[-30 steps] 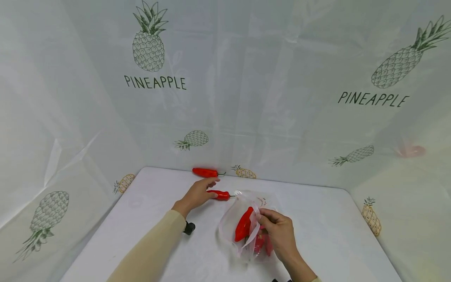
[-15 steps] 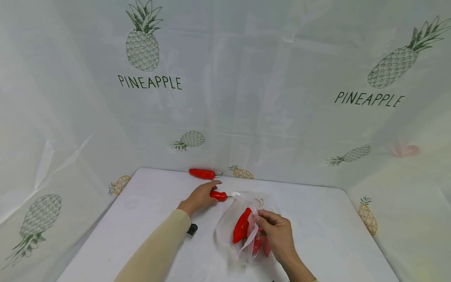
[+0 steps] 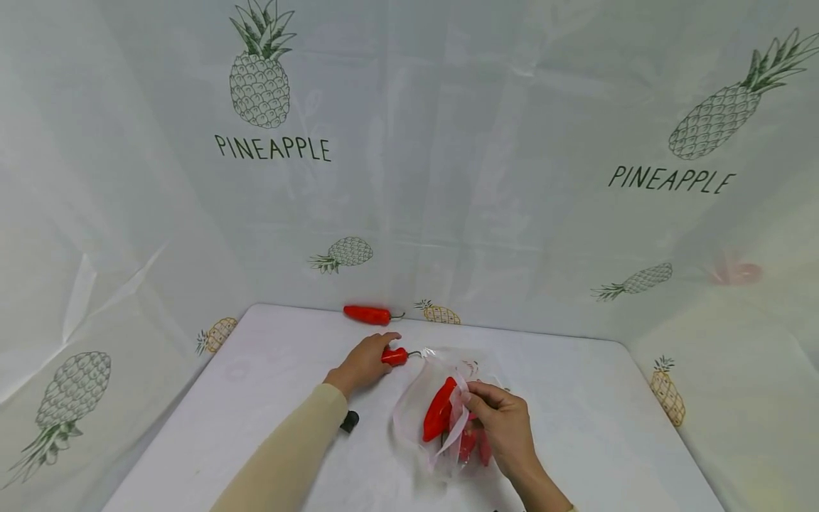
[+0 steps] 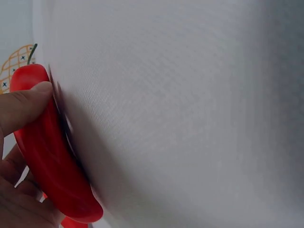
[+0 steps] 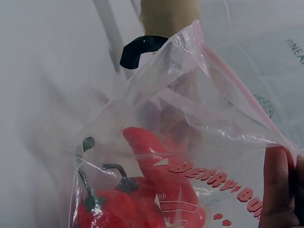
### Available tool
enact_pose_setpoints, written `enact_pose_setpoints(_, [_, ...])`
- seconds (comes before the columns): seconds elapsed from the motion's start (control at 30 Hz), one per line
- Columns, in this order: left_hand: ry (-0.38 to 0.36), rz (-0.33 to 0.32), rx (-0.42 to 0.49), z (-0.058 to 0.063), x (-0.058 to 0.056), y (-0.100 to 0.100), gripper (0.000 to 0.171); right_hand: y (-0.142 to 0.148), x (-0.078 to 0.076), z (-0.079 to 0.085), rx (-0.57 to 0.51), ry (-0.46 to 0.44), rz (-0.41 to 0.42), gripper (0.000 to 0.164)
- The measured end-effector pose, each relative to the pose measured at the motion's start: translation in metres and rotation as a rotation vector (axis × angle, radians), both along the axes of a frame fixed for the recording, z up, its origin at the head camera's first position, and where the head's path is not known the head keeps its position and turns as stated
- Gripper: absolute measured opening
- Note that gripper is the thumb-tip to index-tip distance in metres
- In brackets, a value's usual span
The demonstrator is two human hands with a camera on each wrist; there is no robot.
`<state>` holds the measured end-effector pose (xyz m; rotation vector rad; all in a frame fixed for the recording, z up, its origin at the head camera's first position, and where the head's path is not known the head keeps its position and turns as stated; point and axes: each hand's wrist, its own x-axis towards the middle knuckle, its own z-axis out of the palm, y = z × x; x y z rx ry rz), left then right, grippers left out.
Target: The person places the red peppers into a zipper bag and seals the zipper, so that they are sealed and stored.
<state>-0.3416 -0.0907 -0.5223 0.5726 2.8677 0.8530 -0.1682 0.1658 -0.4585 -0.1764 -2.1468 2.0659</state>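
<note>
My left hand (image 3: 363, 364) grips a red chili pepper (image 3: 395, 356) just behind and left of the bag. In the left wrist view the thumb lies across the pepper (image 4: 54, 161) near its stem end, with other fingers curled behind it, close over the table. With thumb and fingertips, my right hand (image 3: 510, 425) pinches the rim of a clear zip bag (image 3: 407, 414). The bag (image 5: 185, 111) has a pink edge and red lettering, and its mouth gapes. Several red peppers (image 5: 137, 202) with green stems lie inside.
Another red chili pepper (image 3: 367, 314) lies at the table's back edge, beyond my left hand. A white sheet (image 3: 461, 178) printed with pineapples stands behind the white table (image 3: 576, 398). A black device (image 3: 350, 421) sits at my left wrist.
My left fingers have moved further round the pepper, which has turned slightly, its stem now curving near the bag. The right hand keeps its pinch on the bag. The head view has shifted slightly.
</note>
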Motion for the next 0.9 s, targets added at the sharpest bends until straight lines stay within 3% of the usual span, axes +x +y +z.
enact_pose_setpoints(0.47, [0.014,0.082,0.222,0.008,0.01,-0.012,0.071,-0.001,-0.001,-0.002,-0.008,-0.005,0.011,0.022])
enact_pose_setpoints(0.67, [-0.039,0.102,0.315,0.013,0.024,-0.017,0.071,-0.002,-0.001,-0.002,0.0,-0.001,0.013,0.022])
enact_pose_setpoints(0.9, [-0.074,0.092,0.422,0.021,0.039,-0.021,0.059,-0.002,-0.002,-0.001,0.01,-0.005,0.009,0.022])
